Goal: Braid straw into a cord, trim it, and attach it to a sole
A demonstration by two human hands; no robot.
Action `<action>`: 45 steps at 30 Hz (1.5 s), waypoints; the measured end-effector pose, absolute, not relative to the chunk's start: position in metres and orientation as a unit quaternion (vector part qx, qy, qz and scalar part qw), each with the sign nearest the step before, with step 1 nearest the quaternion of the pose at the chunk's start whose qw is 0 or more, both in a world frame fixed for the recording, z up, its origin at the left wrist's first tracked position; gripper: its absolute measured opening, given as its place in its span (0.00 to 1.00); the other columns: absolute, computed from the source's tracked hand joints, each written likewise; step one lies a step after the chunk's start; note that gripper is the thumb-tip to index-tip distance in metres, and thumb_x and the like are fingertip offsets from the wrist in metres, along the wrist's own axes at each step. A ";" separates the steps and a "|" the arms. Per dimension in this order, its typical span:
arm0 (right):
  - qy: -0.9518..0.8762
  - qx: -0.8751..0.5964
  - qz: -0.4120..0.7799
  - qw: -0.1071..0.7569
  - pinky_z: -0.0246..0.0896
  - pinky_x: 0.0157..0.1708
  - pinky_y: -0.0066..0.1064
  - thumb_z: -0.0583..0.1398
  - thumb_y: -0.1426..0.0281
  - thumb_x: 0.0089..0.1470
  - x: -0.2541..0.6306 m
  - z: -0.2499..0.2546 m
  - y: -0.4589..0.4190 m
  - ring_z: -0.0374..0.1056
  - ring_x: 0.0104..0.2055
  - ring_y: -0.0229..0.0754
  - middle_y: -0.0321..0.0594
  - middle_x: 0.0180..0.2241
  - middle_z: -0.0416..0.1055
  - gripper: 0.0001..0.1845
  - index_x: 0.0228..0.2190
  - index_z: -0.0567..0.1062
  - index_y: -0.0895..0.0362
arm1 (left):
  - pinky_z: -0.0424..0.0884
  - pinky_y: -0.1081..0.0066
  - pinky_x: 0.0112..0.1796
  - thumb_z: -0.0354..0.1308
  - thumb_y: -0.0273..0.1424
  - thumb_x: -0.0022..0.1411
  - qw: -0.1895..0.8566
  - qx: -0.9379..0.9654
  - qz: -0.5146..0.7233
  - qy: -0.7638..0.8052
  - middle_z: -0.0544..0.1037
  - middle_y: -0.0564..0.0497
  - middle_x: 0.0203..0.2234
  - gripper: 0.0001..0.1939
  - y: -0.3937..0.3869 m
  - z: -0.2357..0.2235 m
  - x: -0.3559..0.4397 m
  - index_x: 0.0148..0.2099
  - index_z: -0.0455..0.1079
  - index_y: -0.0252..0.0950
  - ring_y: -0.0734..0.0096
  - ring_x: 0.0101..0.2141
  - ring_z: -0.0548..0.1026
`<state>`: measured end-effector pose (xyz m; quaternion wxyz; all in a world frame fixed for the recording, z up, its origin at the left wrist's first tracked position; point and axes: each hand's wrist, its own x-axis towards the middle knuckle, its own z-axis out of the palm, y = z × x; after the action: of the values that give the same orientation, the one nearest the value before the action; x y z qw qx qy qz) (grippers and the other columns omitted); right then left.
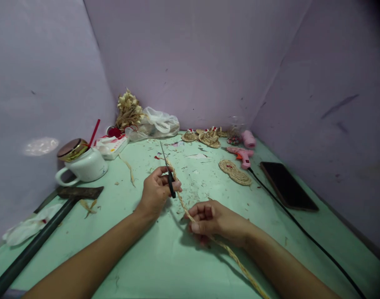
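My left hand [157, 189] is closed around a pair of scissors [171, 182] with black handles, the blades pointing up and away. Alongside the scissors, the end of a braided straw cord [180, 200] runs through the fingers of the same hand. Further down the cord, my right hand [213, 220] pinches it between thumb and fingers. From there the braid trails to the lower right, out of the picture. To the right lies a flat coiled braid piece [235, 172] shaped like a figure eight.
At left are a hammer-like tool [80, 192], a white mug [88, 166] and a small box [113, 147]. A plastic bag [160, 123] and braided pieces [208, 138] line the back. A pink glue gun [244, 155], its black cord and a phone [288, 185] lie right.
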<state>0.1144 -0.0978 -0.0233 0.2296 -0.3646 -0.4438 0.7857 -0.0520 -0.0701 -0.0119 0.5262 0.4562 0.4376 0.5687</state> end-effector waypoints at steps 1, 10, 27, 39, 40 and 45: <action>-0.440 -0.356 0.788 0.242 0.60 0.19 0.27 0.67 0.67 0.32 0.112 -0.023 -0.098 0.63 0.18 0.32 0.36 0.21 0.69 0.20 0.29 0.70 0.62 | 0.64 0.76 0.23 0.63 0.26 0.40 0.530 0.453 0.572 0.433 0.71 0.56 0.20 0.22 -0.072 -0.012 -0.050 0.39 0.60 0.34 0.75 0.21 0.71; -0.413 -0.403 0.747 0.330 0.56 0.18 0.26 0.66 0.65 0.33 0.098 -0.027 -0.100 0.58 0.17 0.30 0.34 0.18 0.65 0.13 0.22 0.73 0.62 | 0.66 0.75 0.24 0.64 0.26 0.38 0.541 0.446 0.558 0.444 0.71 0.56 0.20 0.22 -0.075 -0.010 -0.043 0.37 0.61 0.34 0.74 0.21 0.71; -0.416 -0.514 0.628 0.410 0.48 0.16 0.25 0.65 0.68 0.31 0.106 -0.027 -0.087 0.53 0.14 0.30 0.31 0.11 0.62 0.10 0.19 0.73 0.61 | 0.57 0.77 0.16 0.56 0.37 0.47 0.488 0.594 0.371 0.521 0.67 0.56 0.16 0.16 -0.069 -0.015 -0.055 0.38 0.62 0.34 0.76 0.16 0.66; -0.417 -0.480 0.649 0.417 0.47 0.16 0.24 0.64 0.72 0.30 0.122 -0.013 -0.082 0.52 0.15 0.28 0.30 0.13 0.63 0.13 0.25 0.76 0.62 | 0.64 0.64 0.34 0.50 0.30 0.46 0.004 0.900 0.135 0.415 0.72 0.47 0.35 0.25 -0.075 -0.010 -0.075 0.50 0.61 0.37 0.61 0.34 0.70; -0.418 -0.478 0.655 0.410 0.46 0.16 0.24 0.64 0.72 0.30 0.122 -0.013 -0.082 0.52 0.14 0.28 0.30 0.13 0.63 0.14 0.27 0.76 0.63 | 0.63 0.64 0.34 0.50 0.30 0.47 -0.002 0.903 0.129 0.411 0.71 0.47 0.35 0.25 -0.074 -0.011 -0.076 0.50 0.61 0.37 0.61 0.34 0.69; -0.432 -0.474 0.669 0.376 0.43 0.15 0.24 0.63 0.72 0.31 0.123 -0.015 -0.082 0.50 0.13 0.27 0.30 0.12 0.61 0.16 0.29 0.77 0.64 | 0.63 0.65 0.33 0.49 0.30 0.47 -0.016 0.913 0.115 0.392 0.71 0.47 0.34 0.26 -0.074 -0.014 -0.075 0.51 0.59 0.37 0.62 0.34 0.69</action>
<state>0.1232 -0.0818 -0.0152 0.3759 -0.4738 -0.4323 0.6688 -0.0748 -0.0743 -0.0135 -0.0161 0.9129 0.3915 0.1146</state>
